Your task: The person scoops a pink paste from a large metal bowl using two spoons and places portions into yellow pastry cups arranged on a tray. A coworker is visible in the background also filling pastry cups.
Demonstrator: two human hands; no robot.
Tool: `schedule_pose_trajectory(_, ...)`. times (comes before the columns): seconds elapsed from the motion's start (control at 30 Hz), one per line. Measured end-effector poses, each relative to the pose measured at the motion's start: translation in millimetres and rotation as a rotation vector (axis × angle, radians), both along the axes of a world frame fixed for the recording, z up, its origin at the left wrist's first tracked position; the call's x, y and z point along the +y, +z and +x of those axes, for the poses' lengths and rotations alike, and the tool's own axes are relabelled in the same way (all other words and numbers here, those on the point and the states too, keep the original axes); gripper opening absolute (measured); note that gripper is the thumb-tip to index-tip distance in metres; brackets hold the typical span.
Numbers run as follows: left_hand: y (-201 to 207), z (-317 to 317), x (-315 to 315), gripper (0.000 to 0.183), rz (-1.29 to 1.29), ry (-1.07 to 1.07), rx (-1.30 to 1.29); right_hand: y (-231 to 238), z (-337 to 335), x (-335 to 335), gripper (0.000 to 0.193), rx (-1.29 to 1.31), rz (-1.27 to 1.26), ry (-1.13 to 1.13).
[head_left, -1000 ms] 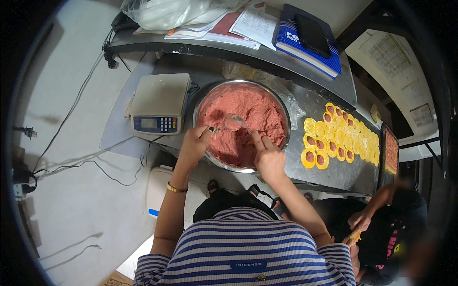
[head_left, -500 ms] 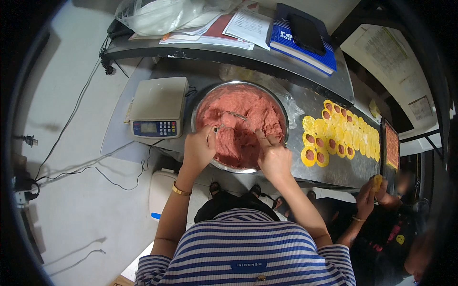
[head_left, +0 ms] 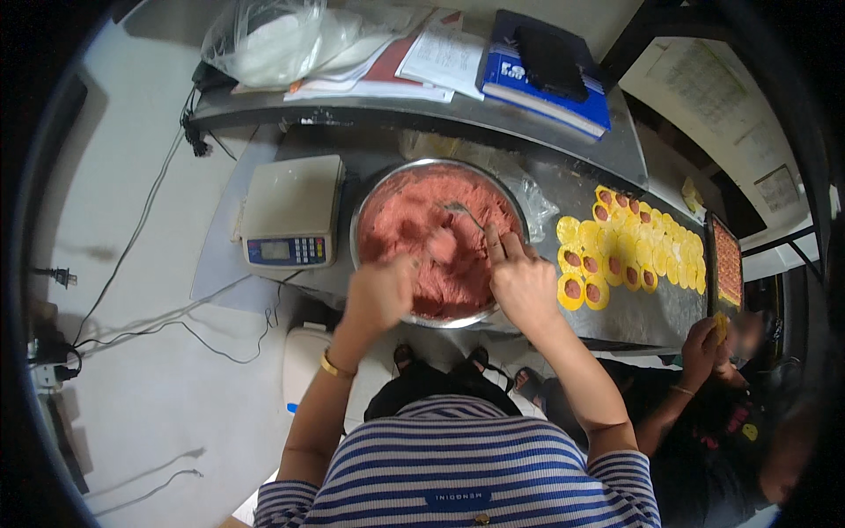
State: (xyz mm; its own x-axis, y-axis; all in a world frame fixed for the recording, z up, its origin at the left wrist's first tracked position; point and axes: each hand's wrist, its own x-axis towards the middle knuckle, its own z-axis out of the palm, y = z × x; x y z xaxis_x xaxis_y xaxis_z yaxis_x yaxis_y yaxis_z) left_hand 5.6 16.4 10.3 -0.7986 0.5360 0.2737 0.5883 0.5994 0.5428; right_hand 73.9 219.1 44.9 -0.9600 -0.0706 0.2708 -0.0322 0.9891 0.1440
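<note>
A steel mixing bowl (head_left: pixel 356 231) sits before me, filled with pink minced meat (head_left: pixel 414 207). Over its near left rim my left hand (head_left: pixel 385 295) is closed and smeared by motion; what its fingers hold, if anything, does not show clearly. A blurred lump of meat stands out just beyond those fingers. At the right side of the bowl, my right hand (head_left: pixel 521 271) has its fingers closed around the handle end of a metal spoon (head_left: pixel 458 209). The spoon's head lies against the meat, pointing to the far left.
Left of the bowl stands a digital scale (head_left: pixel 295 207). Yellow round wrappers (head_left: pixel 629 242), several with meat on them, overlap on the metal table (head_left: pixel 563 330). A filled tray (head_left: pixel 726 264) is farther right, near a co-worker's hands (head_left: pixel 709 348). A shelf (head_left: pixel 352 110) overhangs the back.
My left hand has drawn slightly nearer and lower, from inside the bowl to its rim. My right hand has shifted a little right, and the spoon has moved right with it.
</note>
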Motion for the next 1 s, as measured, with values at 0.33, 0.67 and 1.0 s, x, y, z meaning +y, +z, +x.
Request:
schedule_pose_trajectory(0.33, -2.0, -8.6, 18.4, 0.007, -0.034, 0.124, 0.070, -2.9, 20.6, 26.6, 0.048, 0.124, -0.260, 0.013)
schedule_pose_trajectory(0.67, 4.0, 2.9, 32.1, 0.010, -0.074, 0.121, 0.141, -8.3, 20.2, 14.3, 0.043, -0.006, -0.167, 0.022)
schedule_pose_trajectory(1.0, -4.3, 12.6, 51.9, 0.009, -0.354, 0.068, 0.283, -20.8, 10.1, 79.9, 0.025, -0.689, -2.137, -0.061)
